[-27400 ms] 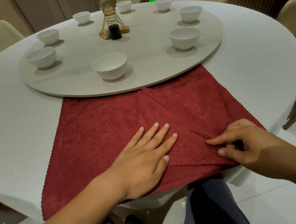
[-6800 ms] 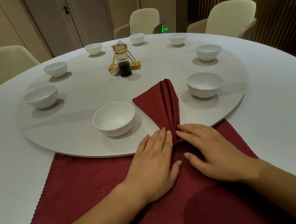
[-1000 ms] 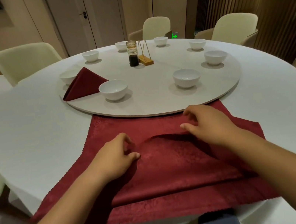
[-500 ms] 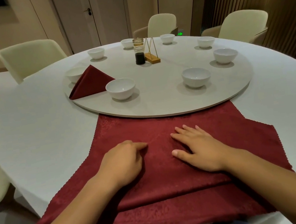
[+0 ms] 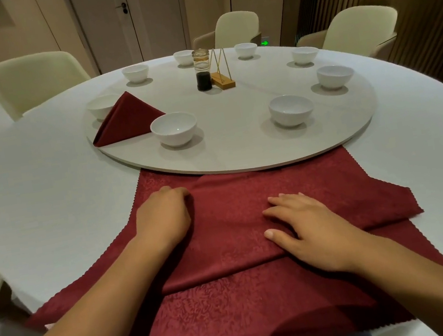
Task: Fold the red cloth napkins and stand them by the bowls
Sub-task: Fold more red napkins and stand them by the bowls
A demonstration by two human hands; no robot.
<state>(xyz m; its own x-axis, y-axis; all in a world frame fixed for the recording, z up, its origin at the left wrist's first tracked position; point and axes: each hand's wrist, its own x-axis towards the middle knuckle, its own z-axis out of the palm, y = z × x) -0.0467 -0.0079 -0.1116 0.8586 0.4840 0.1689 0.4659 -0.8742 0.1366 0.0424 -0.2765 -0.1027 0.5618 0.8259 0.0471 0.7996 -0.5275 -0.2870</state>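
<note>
Feed check: I see right hand (image 5: 308, 229) flat, fingers straight, on the red cloth napkin (image 5: 235, 223); left hand (image 5: 164, 217) curled at its fold, can't tell if pinching.

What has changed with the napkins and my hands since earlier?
The folded napkin, earlier pressed at the near edge of the turntable, now stands at left between two bowls. The right hand let go of the top napkin and lies flat on it; the left hand stays curled on its left part. The sauce bottle remains on the turntable.
</note>
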